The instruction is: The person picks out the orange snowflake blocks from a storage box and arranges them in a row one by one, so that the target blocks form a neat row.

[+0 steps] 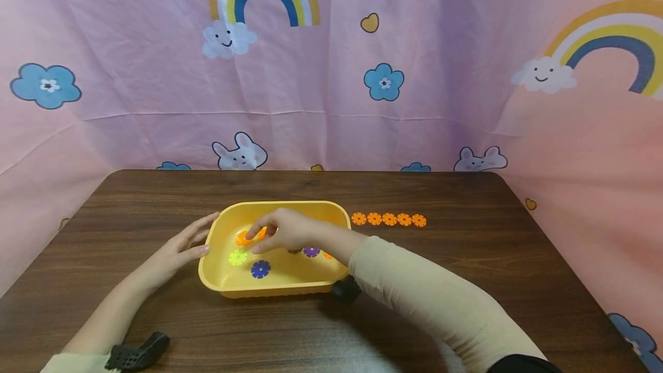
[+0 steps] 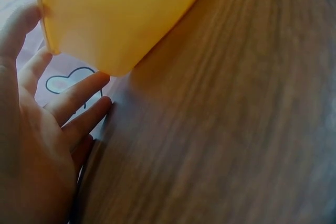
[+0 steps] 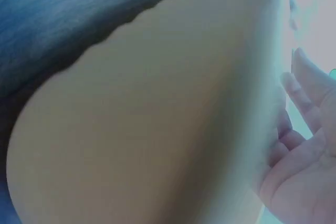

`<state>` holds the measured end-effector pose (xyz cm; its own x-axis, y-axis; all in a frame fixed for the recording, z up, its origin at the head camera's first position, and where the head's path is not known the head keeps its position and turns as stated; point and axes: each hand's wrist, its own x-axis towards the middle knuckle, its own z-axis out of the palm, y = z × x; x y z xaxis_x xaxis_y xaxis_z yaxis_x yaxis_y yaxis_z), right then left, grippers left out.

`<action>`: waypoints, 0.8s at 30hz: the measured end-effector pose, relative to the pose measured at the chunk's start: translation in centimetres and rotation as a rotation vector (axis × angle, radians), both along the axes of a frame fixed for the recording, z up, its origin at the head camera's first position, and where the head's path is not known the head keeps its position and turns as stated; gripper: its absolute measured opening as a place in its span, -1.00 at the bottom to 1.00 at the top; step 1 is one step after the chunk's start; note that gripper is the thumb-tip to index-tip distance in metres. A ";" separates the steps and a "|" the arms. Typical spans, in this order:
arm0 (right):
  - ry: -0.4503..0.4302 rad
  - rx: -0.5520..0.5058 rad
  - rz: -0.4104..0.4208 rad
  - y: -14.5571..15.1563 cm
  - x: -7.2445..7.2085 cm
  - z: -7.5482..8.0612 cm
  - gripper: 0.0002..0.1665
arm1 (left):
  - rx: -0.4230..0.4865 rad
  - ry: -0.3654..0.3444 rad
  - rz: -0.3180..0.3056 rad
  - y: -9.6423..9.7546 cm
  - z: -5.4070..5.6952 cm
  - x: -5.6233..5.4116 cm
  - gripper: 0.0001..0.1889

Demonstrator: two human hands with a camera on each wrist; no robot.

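A yellow plastic basin (image 1: 290, 289) stands on the table, with flower-shaped discs lying inside. Over its left half is my right hand (image 1: 290, 229), thumb and index finger apart, with orange discs (image 1: 242, 239) beneath and beside the fingertips. No disc shows between the fingers in the right wrist view, where the basin wall (image 3: 115, 129) hides part of the hand (image 3: 304, 161). My left hand (image 1: 181, 249) rests its spread fingers against the basin's left rim. Near the right hand lie a yellow-green disc (image 1: 237, 257) and a dark blue disc (image 1: 260, 269).
A row of several orange discs (image 1: 389, 219) lies on the wooden table (image 1: 466, 246), right of the basin. A purple disc (image 1: 311, 251) sits in the basin, partly under the right forearm. Behind the table hangs a pink patterned cloth (image 1: 311, 85).
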<state>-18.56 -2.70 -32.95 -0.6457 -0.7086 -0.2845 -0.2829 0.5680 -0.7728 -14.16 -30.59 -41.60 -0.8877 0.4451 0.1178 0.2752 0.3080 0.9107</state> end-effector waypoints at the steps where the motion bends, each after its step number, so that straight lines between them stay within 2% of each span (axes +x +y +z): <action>1: -0.026 -0.009 -0.003 0.1 0.0 0.3 -0.61 | 0.000 0.001 -0.002 0.0 0.0 0.0 -0.38; 4: -0.022 -0.031 0.024 0.3 -0.2 1.2 -0.62 | 0.003 0.004 -0.007 0.0 0.0 0.0 -0.38; 10: 0.125 -0.042 0.062 0.0 -1.3 2.4 -0.59 | 0.020 0.000 -0.011 0.0 0.0 0.0 -0.38; 16: 0.166 -0.059 0.031 -0.8 -2.4 2.0 -0.58 | 0.020 -0.011 -0.017 0.1 0.2 0.1 -0.38; 24: 0.264 0.015 0.039 -2.2 -3.7 1.4 -0.55 | -0.010 -0.011 -0.001 0.0 0.1 0.1 -0.38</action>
<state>-22.23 -4.94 -31.55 -0.6714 -0.7312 -0.1207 -0.4951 0.5638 -0.6611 -14.04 -30.54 -41.50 -0.8887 0.4468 0.1032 0.2652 0.3173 0.9105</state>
